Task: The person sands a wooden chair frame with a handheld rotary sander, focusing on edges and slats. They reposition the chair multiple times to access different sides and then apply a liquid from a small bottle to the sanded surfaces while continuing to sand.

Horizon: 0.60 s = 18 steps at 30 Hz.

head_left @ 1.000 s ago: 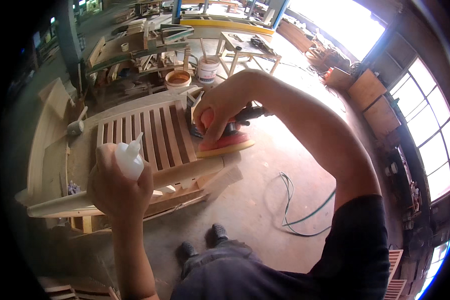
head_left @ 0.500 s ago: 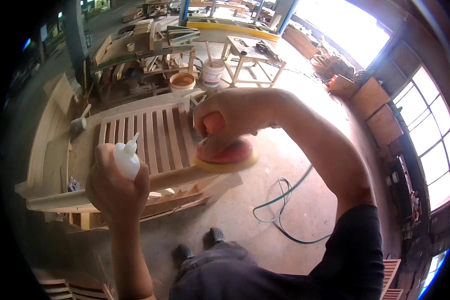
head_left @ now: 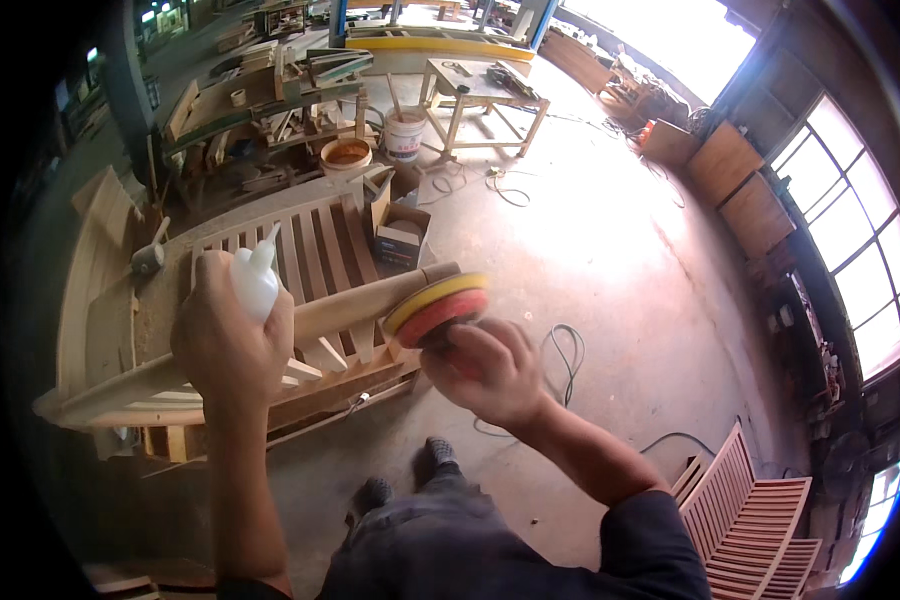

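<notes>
My left hand [head_left: 233, 335] is closed around a white squeeze bottle [head_left: 257, 279] with its thin nozzle pointing up; it is in front of the long wooden rail [head_left: 345, 311]. My right hand [head_left: 488, 372] grips a round sander [head_left: 433, 322] with a red body and yellow pad rim. The pad is tilted with its face against or very close to the near right part of the rail, below its end. Behind the rail lie the slats [head_left: 320, 235] of the wooden bench piece. My right fingers partly hide the sander's body.
A mallet [head_left: 149, 258] lies on the board at left, and an opened cardboard box [head_left: 400, 236] is beyond the slats. Buckets [head_left: 404, 136] and a small wooden table [head_left: 485, 95] stand farther back. A hose [head_left: 566, 365] loops on the floor; slatted benches [head_left: 745, 500] are at lower right.
My right hand has swung from above the rail to its near side, turning the sander so its pad is tilted up against it. My left hand keeps hold of the bottle.
</notes>
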### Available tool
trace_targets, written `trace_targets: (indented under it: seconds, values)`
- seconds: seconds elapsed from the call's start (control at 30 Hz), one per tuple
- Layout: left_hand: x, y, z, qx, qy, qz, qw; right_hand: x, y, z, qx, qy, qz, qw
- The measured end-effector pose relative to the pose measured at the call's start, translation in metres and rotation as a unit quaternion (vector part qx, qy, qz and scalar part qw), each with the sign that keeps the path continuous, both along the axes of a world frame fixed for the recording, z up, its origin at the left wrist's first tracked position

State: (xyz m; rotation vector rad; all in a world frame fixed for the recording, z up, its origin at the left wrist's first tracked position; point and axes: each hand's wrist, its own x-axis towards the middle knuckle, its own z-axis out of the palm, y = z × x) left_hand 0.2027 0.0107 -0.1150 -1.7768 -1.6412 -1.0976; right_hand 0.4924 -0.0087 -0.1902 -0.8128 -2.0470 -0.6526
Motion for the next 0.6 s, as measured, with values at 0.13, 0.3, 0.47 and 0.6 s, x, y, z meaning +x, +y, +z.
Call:
trace_targets:
  seconds: [0.13, 0.3, 0.47, 0.6]
  values:
    - [0.000, -0.002, 0.004, -0.008, -0.041, -0.001, 0.999, -0.012, -0.008, -0.071, -0.097, 0.024, 0.043, 0.994]
    - [0.004, -0.006, 0.008, -0.012, -0.060, 0.011, 0.998, 0.002, -0.031, -0.134, -0.420, 0.056, 0.101, 0.900]
    - [-0.014, -0.009, -0.003, 0.029, -0.164, -0.047, 0.985, 0.032, -0.053, -0.156, -0.579, 0.209, -0.072, 0.785]
    - [-0.022, -0.018, 0.004, -0.016, -0.307, -0.116, 0.944, 0.075, -0.056, -0.184, -0.588, 0.233, -0.141, 0.762]
